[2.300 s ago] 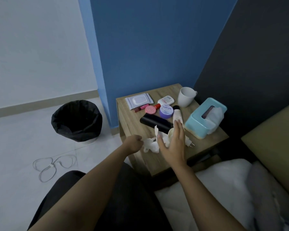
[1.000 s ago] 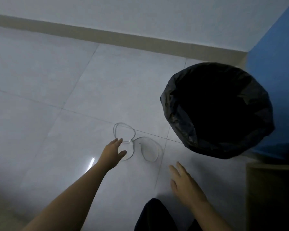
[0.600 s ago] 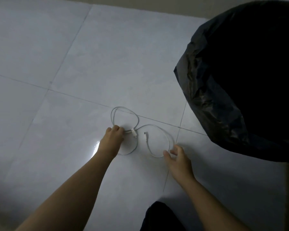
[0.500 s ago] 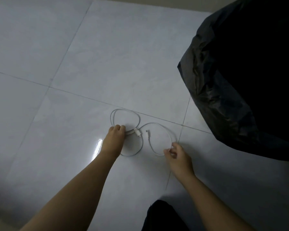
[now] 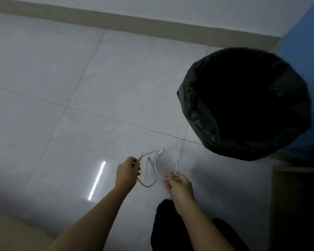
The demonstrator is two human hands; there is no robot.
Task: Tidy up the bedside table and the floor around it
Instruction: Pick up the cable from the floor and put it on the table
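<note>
1. Head view: open tiled floor (image 5: 43,69) to the left, up to the beige skirting (image 5: 116,28).
2. White charging cable (image 5: 176,164) pinched in both left hand (image 5: 126,172) and right hand (image 5: 178,183), looped between them; plugs blurred.
3. Black-lined bin (image 5: 198,105) close on the right; bedside table (image 5: 297,205) cut off at the frame edge.

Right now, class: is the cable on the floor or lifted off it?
Lifted. The cable hangs in loops between the left hand and right hand, both pinching it above the floor.
</note>
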